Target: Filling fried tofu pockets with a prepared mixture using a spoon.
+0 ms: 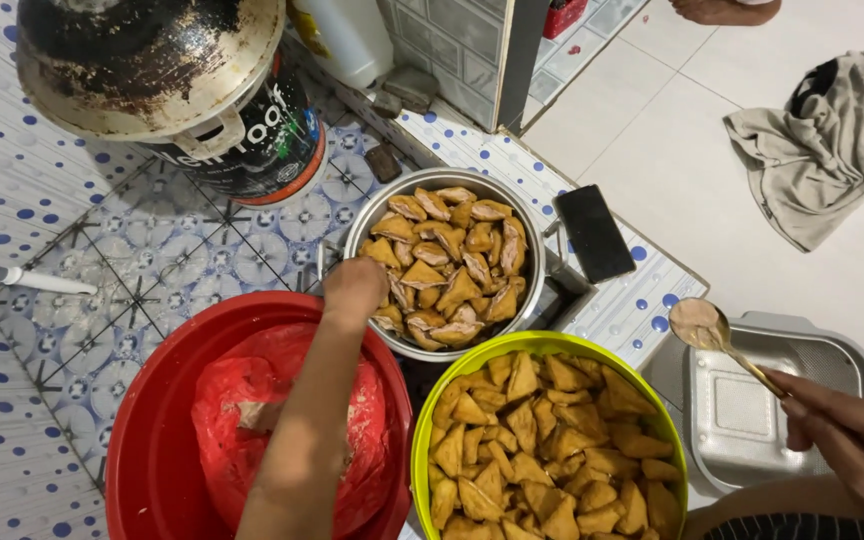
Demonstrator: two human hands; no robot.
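Note:
My left hand (354, 288) reaches over the rim of a metal pot (364, 220) full of brown fried triangular pieces (449, 262). Its fingers are curled down among the pieces at the pot's left edge; whether they grip one is hidden. My right hand (845, 434) holds a golden spoon (712, 332) by its handle, the bowl smeared with a pale paste, above a grey lidded container (752, 400). A lime-green bowl (432, 400) heaped with lighter triangular pieces (542, 450) sits in front of me.
A red basin (152, 430) holding a red plastic bag (222, 410) stands at the lower left. A black bucket (262, 150) with a blackened pan (142, 60) on top stands behind. A dark phone (594, 232) lies on the tiled ledge. A grey cloth (812, 150) lies on the floor.

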